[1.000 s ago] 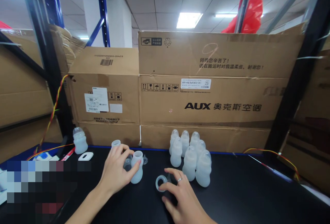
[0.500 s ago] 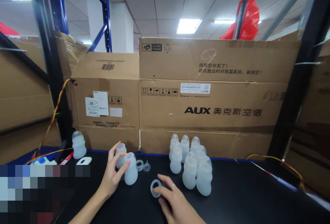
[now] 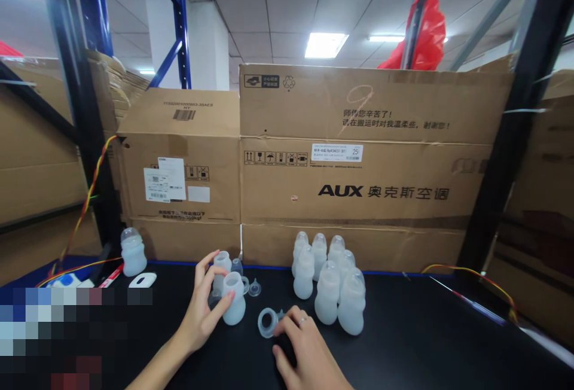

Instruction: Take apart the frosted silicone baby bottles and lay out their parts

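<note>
Steadying the upright, uncapped bottle point(image 3: 235, 311), the left hand point(image 3: 204, 311) pinches its side; the right hand point(image 3: 307, 341) (thumb and fingers apart) hovers beside the collar ring point(image 3: 265, 333). Collar pickup, apparently; next, likely pinch its rim.

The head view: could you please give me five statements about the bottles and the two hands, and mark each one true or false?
1. The left hand touches an uncapped bottle. True.
2. The bottles grouped on the right have clear covers. True.
3. Those grouped bottles lie on their sides. False: they stand upright.
4. A covered bottle at the far left stands apart from the group. True.
5. The right hand holds a bottle. False: the right hand has no bottle; its fingers are close to a clear ring.
</note>
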{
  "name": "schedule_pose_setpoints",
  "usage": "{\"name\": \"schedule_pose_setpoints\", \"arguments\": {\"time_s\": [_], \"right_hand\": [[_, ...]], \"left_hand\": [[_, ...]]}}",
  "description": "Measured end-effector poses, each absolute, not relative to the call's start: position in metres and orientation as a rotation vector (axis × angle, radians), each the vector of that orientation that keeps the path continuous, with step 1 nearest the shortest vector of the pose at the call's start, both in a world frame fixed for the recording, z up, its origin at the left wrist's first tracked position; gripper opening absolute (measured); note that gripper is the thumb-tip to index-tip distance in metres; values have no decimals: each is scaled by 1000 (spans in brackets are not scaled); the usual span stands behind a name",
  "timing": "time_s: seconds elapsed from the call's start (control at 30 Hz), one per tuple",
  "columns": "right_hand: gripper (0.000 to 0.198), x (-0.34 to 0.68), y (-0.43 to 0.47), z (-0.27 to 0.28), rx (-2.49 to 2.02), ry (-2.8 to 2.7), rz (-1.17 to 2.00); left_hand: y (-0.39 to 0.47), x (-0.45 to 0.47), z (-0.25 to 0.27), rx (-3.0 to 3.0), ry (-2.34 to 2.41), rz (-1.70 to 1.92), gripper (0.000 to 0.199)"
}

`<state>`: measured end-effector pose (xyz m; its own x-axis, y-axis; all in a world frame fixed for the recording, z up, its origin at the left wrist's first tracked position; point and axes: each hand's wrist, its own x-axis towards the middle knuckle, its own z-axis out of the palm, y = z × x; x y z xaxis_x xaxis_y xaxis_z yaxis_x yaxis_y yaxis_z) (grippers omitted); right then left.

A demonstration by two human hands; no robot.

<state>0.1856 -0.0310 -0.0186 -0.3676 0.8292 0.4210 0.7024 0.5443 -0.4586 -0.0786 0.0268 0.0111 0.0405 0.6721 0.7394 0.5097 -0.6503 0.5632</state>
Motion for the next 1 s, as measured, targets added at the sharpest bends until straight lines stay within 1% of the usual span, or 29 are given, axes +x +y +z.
{"name": "schedule_pose_setpoints", "arguments": {"time_s": [0.07, 0.13, 0.2, 0.23, 0.3, 0.37, 0.43, 0.47, 0.53, 0.57, 0.6, 0.7, 0.77, 0.9, 1.0], "right_hand": [[40, 186, -31, -15, -1150, -2229, 308], [46, 187, -32, -10, -1095, -2285, 329], [48, 191, -34, -6, -1057, -2315, 282], [46, 193, -35, -3, -1034, -2306, 237], [36, 201, -37, 4, -978, -2236, 118], [30, 212, -38, 14, -975, -2070, -62], [27, 224, -36, 26, -1045, -1851, -309], [27, 231, -34, 31, -1106, -1739, -431], [31, 243, -28, 39, -1234, -1586, -614], [35, 249, -25, 42, -1288, -1563, -666], [37, 253, -22, 43, -1328, -1566, -700], [35, 259, -17, 43, -1354, -1641, -757], [32, 257, -19, 41, -1318, -1674, -758], [35, 244, -31, 39, -1181, -1695, -683], [40, 232, -42, 37, -1007, -1749, -530]], "left_hand": [[27, -80, 13, 2167, 1239, 1698, 25], [27, -82, 15, 2206, 1260, 1738, 35], [23, -81, 20, 2348, 1281, 1796, 45], [19, -79, 22, 2465, 1272, 1832, 48], [8, -73, 28, 2716, 1188, 1877, 43], [-5, -63, 33, 2893, 1052, 1844, 30], [-19, -50, 37, 3040, 933, 1641, 20], [-25, -42, 38, 3127, 902, 1416, 18], [-34, -27, 39, 3115, 988, 1006, 14], [-35, -19, 38, 3017, 1089, 853, 8], [-36, -13, 35, 2915, 1165, 748, 9], [-31, -2, 23, 2747, 1278, 536, 46], [-26, -1, 15, 2749, 1316, 441, 58], [-20, -5, 7, 2781, 1406, 415, 62], [-20, -8, 8, 2832, 1452, 496, 60]]}}
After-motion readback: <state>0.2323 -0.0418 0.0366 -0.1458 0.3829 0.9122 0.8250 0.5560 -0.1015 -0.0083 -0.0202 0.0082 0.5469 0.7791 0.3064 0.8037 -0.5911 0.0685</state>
